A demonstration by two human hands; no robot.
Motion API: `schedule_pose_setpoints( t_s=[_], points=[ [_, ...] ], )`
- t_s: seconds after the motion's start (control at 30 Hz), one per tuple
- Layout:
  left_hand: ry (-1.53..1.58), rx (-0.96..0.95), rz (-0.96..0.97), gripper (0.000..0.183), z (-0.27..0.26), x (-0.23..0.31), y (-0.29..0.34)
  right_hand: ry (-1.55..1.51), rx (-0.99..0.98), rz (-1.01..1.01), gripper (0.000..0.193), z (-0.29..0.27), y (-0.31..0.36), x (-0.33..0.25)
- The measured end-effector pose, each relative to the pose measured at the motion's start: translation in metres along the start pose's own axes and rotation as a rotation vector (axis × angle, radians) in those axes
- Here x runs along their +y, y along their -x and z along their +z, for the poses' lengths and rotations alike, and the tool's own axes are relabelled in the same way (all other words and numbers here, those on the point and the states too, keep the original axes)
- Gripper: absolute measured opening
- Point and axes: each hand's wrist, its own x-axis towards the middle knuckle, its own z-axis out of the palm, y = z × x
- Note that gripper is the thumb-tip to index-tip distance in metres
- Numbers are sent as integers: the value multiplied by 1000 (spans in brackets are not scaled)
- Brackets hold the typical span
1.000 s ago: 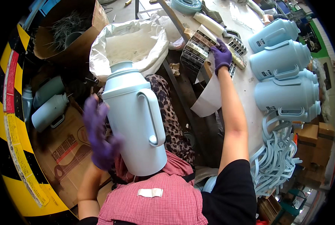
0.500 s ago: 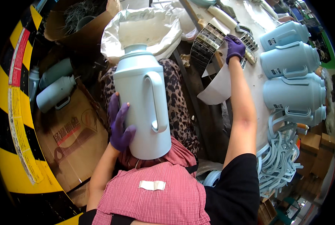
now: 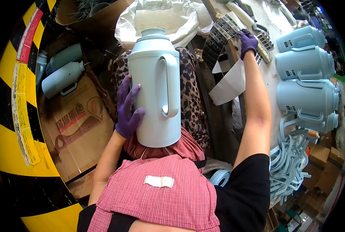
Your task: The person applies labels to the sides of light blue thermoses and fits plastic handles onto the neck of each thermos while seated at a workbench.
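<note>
A pale blue thermos jug (image 3: 153, 96) stands between my legs, its neck pointing away from me and its long handle on the right side. My left hand (image 3: 128, 108), in a purple glove with some bare fingertips, holds the jug's left side, fingers spread along the wall. Out to the right, my gloved right hand (image 3: 248, 43) is closed at the edge of a curling sheet of dark labels (image 3: 221, 36); its fingertips are partly hidden. White backing paper (image 3: 229, 85) hangs from the sheet below the hand, over the table's edge.
Several blue jugs (image 3: 306, 63) lie along the right of the table (image 3: 268, 83), above a heap of blue handle strips (image 3: 288, 166). A white-lined bag (image 3: 157, 17) stands ahead. At left are a cardboard box (image 3: 77, 123), more jugs (image 3: 62, 79) and a yellow-black striped post (image 3: 23, 127).
The whole view has shifted, so the jug and both hands appear higher and further right. My left hand stays against the jug, and my right hand stays at the label sheet.
</note>
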Motion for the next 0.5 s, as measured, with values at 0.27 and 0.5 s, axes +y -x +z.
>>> schedule_pose_setpoints(
  t_s=[0.27, 0.5],
  points=[
    [14, 56, -138, 62, 2, 10, 15, -119, -69, 50, 40, 1, -1, -2],
    [67, 88, -108, 63, 5, 7, 9, -194, -5, 26, 26, 4, -18, 19]
  ],
)
